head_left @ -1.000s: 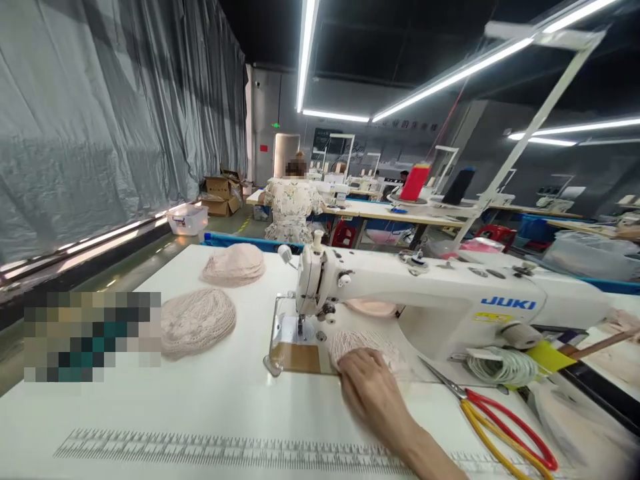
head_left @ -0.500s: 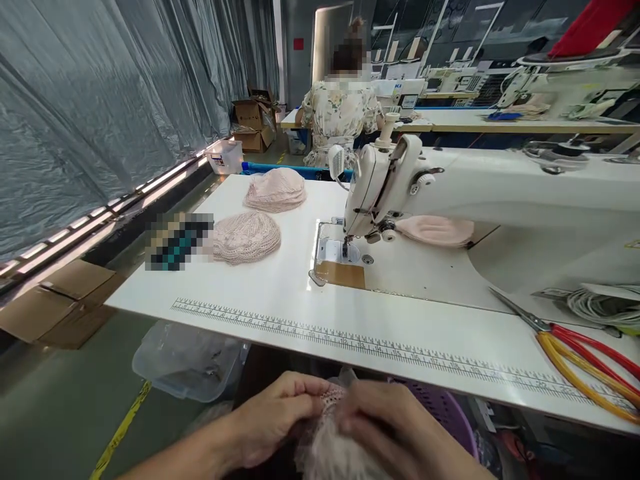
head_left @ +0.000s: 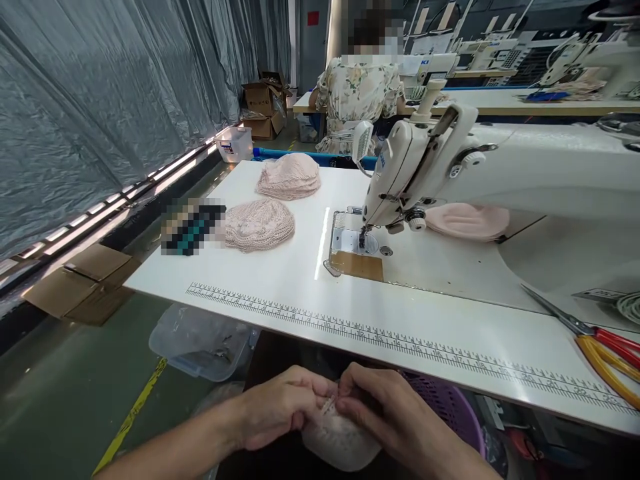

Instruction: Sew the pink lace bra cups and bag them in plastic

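Below the front edge of the sewing table, both my hands pinch a pale, sheer lace fabric piece. My left hand grips its upper left edge between thumb and fingers. On the other side, my right hand has its fingertips closed on the top edge, close to the left fingertips. The piece bulges out round and cup-like beneath the hands. On the table lie two stacks of pink lace cups, a nearer stack and a farther stack.
A white sewing machine stands on the table, with a pink padded cup behind its needle. Scissors lie at right. Under the table are a clear bin and a purple basket. A person sits ahead.
My right hand, blurred before, is now still with its fingertips near the left ones. The fabric has turned to a rounder, smoother shape. The view has shifted slightly, moving the table scene.
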Available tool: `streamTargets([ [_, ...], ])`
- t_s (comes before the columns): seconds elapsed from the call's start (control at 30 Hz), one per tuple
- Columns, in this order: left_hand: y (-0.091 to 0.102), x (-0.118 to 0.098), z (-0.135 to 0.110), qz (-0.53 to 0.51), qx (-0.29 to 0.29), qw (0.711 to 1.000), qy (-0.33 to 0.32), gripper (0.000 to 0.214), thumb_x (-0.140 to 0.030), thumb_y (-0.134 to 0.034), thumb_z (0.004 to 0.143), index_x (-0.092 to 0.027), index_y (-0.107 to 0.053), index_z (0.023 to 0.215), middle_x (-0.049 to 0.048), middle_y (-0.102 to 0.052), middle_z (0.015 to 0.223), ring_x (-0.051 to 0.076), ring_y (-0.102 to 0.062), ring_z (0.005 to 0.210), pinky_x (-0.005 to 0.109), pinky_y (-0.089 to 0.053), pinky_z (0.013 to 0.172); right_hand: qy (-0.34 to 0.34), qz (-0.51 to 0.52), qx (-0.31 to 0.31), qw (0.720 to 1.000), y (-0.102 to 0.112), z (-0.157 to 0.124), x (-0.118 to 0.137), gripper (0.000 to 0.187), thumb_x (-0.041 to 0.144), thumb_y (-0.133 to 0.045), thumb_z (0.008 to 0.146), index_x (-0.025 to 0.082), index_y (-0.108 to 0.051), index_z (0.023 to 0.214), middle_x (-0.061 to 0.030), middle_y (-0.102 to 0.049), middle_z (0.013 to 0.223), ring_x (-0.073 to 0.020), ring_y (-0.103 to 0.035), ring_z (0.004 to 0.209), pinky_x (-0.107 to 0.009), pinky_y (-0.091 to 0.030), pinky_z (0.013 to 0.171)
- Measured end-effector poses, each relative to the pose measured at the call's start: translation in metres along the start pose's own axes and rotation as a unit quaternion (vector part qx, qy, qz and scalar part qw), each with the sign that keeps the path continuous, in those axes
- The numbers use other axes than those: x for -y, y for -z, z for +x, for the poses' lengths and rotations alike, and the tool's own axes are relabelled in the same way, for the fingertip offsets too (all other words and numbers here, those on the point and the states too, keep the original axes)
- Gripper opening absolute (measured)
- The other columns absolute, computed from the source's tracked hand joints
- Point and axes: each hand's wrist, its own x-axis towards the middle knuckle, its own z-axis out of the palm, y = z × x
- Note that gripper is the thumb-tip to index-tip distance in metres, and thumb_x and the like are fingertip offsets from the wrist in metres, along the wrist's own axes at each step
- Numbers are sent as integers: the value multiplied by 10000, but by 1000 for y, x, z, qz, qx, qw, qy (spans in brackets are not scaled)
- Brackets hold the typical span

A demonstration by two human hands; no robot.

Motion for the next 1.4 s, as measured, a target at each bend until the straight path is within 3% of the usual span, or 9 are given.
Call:
streamTargets([
  [0.2,0,2,-3,16,-3,1000,-17,187,-147,-526,587,-118,-643,730,-33,-421,598,91,-319,588,232,-229,583,-13,3,14,1000,-2,3,1,120,259,-511,908,218,-546,800,33,-606,741,-132,-563,727,-215,-384,635],
  [0.37,-2,0,-4,65,-17,998,-8,26,-162,-568,646,-138,-562,654,-62,-359,571,70,-258,544,216,-190,524,-33,26,40,998,-1,2,-5,115,303,-516,912,233,-568,838,31,-609,792,-142,-541,779,-220,-385,649],
  [0.43,-1,2,-3,84,-18,996,-13,69,-191,-592,690,-138,-560,661,-64,-346,575,68,-248,544,214,-184,515,-35,33,45,998,0,2,-6,116,302,-520,910,230,-573,836,31,-608,791,-139,-536,767,-221,-383,642],
  [0.67,2,16,-1,99,-35,993,-51,335,-438,-630,795,-104,-637,772,-31,-398,638,90,-304,610,214,-232,557,-35,31,41,998,-2,2,-5,99,273,-529,899,228,-567,819,36,-590,747,-134,-540,738,-221,-385,631],
  [0.83,1,18,-4,84,-25,995,-44,339,-404,-646,792,-82,-667,896,-17,-426,665,97,-321,629,217,-243,580,-50,8,51,997,-6,0,-6,93,296,-523,907,236,-560,846,25,-600,793,-153,-551,792,-239,-391,669],
  [1.03,0,20,-6,102,-55,992,-52,375,-444,-619,810,-76,-686,836,-14,-438,657,98,-332,629,211,-257,592,-35,-5,41,999,-7,0,-2,70,284,-527,905,233,-534,857,30,-593,777,-147,-548,757,-248,-379,669],
  [1.2,7,19,-10,40,-30,998,-23,375,-447,-688,764,-121,-727,947,24,-595,756,123,-477,714,219,-348,719,-75,35,59,995,0,-6,-9,119,345,-619,856,258,-546,891,42,-587,826,-148,-530,783,-234,-376,663],
  [1.3,14,19,-12,28,-20,999,2,405,-451,-726,729,-139,-732,989,46,-668,800,154,-560,766,255,-388,797,-98,65,84,990,3,-11,-14,194,287,-704,781,275,-564,915,52,-591,879,-150,-529,829,-227,-380,688],
  [1.4,21,20,-13,51,-10,999,15,394,-452,-732,725,-147,-740,975,41,-690,797,166,-591,777,264,-407,806,-89,85,90,988,1,-12,-15,147,228,-679,792,262,-570,885,57,-597,879,-149,-529,866,-231,-382,728],
])
